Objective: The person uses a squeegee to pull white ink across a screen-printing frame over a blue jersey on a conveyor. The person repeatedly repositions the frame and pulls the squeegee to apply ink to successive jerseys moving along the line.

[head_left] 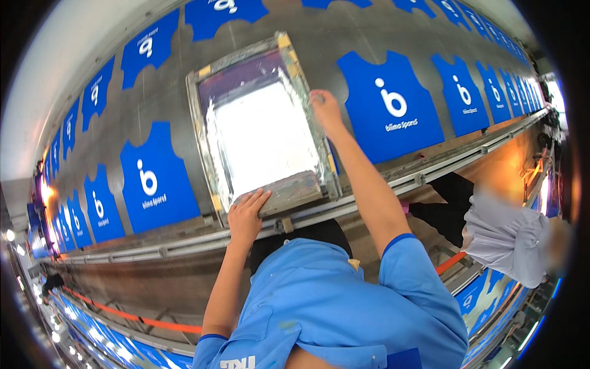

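A screen printing frame (299,77) with ink-stained, taped rails lies on the long dark table. White ink (264,135) covers most of its mesh, with a purple band showing at the far end. My left hand (246,215) is at the near left corner, its fingers hooked over the near rail. My right hand (326,112) grips the right rail farther up, fingers bent against it. Just right of the frame lies a blue cut garment panel (369,104) with a white print; another blue panel (175,184) lies to its left. Whatever lies under the frame is hidden.
More printed blue panels line both long sides of the table, including a far-row panel (150,52). A metal rail (393,187) runs along the near edge. Behind on the right, a person in a grey top (507,237) stands near another table with blue panels.
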Tool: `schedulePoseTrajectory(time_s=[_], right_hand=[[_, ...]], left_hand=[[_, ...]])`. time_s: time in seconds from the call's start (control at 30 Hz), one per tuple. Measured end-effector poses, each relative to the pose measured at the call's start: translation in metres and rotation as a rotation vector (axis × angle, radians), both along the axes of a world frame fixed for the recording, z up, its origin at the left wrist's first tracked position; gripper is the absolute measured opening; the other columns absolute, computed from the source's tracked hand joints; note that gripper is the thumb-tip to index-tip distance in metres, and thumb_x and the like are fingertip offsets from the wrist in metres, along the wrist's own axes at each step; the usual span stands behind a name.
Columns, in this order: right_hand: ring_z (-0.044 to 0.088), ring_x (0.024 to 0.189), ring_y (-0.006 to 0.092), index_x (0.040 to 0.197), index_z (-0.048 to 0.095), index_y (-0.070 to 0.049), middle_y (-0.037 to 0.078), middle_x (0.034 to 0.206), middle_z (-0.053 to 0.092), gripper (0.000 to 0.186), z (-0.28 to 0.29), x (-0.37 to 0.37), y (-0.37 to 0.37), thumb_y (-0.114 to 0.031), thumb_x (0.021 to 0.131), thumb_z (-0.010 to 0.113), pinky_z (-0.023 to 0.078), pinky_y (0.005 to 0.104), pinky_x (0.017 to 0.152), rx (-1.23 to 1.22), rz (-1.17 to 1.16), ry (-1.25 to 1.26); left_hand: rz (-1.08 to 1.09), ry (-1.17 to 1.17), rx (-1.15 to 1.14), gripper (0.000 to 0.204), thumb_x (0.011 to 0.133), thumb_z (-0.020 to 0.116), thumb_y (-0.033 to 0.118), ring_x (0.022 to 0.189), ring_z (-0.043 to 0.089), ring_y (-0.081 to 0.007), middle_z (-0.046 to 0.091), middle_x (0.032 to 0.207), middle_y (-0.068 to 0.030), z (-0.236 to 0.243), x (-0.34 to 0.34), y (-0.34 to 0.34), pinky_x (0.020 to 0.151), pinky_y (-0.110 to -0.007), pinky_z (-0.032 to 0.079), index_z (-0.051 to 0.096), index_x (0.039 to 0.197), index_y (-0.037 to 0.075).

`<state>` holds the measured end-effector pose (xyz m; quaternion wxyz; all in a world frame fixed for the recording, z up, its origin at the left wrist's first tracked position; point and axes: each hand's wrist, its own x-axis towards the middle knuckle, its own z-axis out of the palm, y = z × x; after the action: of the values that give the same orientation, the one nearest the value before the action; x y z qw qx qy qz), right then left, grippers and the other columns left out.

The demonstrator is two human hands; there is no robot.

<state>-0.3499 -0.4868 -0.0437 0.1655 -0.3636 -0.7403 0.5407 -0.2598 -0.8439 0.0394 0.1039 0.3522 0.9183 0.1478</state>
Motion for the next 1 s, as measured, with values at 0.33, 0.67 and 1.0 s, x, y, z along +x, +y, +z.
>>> schedulePoseTrajectory(time_s=[0.33,0.67,1.0], right_hand=[[0.068,0.095,0.023,0.111,0.074,-0.009,0.01,0.103,0.073,0.024,0.037,-0.006,-0.046,-0.027,0.101,0.061,0.052,0.034,0.084,0.104,-0.02,0.093],[0.041,0.066,0.0045,0.118,0.068,-0.005,-0.004,0.085,0.057,0.025,0.008,-0.031,-0.195,-0.024,0.105,0.058,0.032,0.0219,0.056,-0.234,0.038,0.293],[0.041,0.063,0.0041,0.117,0.068,-0.006,-0.005,0.076,0.053,0.023,0.01,-0.041,-0.217,-0.022,0.105,0.058,0.032,0.0216,0.055,-0.058,0.041,0.173]], left_hand=[[0.105,-0.04,0.147,0.046,0.069,0.075,0.004,0.113,0.065,-0.0277,0.069,0.126,-0.0067,0.03,-0.006,-0.055,0.093,-0.043,0.049,0.064,0.113,0.013],[0.181,0.034,-0.018,0.044,0.073,0.085,0.042,0.099,0.063,-0.0216,0.066,0.104,0.0007,0.03,-0.068,-0.207,0.083,-0.041,0.043,0.063,0.1,0.016],[0.085,-0.012,-0.058,0.046,0.066,0.086,0.023,0.11,0.062,-0.0258,0.064,0.121,-0.0043,0.023,-0.093,-0.24,0.088,-0.044,0.049,0.064,0.106,0.015]])
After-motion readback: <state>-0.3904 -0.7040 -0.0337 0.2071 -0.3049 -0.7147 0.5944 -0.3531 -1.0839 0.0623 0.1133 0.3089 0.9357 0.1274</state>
